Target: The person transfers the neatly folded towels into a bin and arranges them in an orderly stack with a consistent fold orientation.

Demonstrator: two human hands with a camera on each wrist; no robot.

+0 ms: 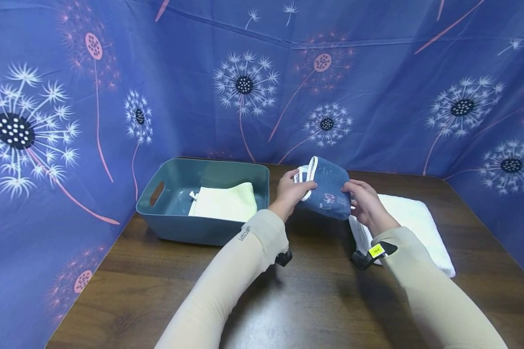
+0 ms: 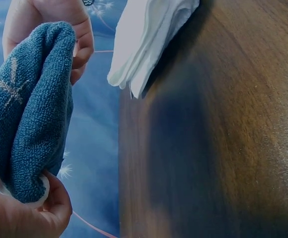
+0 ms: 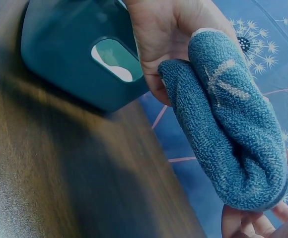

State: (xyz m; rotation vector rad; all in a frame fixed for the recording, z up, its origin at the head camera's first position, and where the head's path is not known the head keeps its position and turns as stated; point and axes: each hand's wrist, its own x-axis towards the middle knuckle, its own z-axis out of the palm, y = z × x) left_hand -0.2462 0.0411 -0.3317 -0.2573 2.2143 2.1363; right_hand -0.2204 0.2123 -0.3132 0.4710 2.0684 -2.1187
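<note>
A folded blue towel (image 1: 329, 191) with white edging is held in the air between both hands, above the table. My left hand (image 1: 289, 191) pinches its white-edged side, thumb on top. On the opposite side, my right hand (image 1: 368, 206) grips the towel with thumb and fingers. From below, the left wrist view shows the blue terry cloth (image 2: 39, 109) doubled into thick layers, and the right wrist view shows its rounded fold (image 3: 233, 134) with a pale motif. Some fingers are hidden behind the cloth.
Left on the wooden table (image 1: 314, 300) stands a dark teal basket (image 1: 188, 230) with a pale yellow-white folded cloth (image 1: 224, 201) inside. A folded white towel (image 1: 415, 228) lies beneath and beyond the right forearm. Blue dandelion-print fabric (image 1: 375, 87) walls the back and sides.
</note>
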